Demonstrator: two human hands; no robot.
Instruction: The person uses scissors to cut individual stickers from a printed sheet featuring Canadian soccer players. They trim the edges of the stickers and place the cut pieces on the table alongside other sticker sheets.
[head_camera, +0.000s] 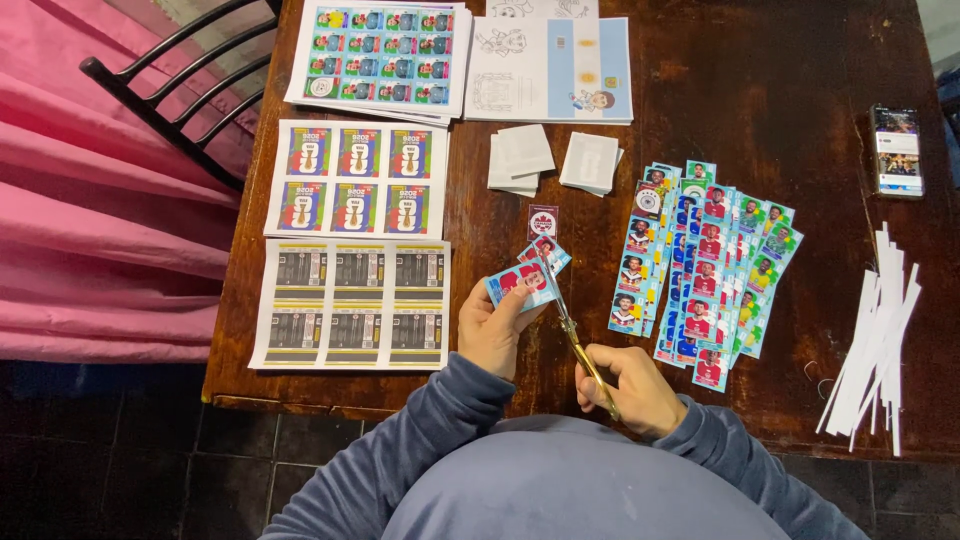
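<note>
My left hand (492, 328) pinches a short strip of printed picture cards (522, 281), blue-bordered with red figures, held just above the dark wooden table (780, 130). My right hand (632, 387) grips gold-handled scissors (572, 325) whose blades point up and left into the strip, next to a partly separated card (548, 252). A single cut card (543, 221) lies on the table just beyond the blades.
Several cut card strips (705, 265) lie fanned out to the right. White paper offcuts (875, 340) pile at the right edge, a phone (897, 150) beyond them. Uncut printed sheets (352, 240) cover the left side, small white stacks (552, 160) sit mid-table, and a black chair (180, 100) stands left.
</note>
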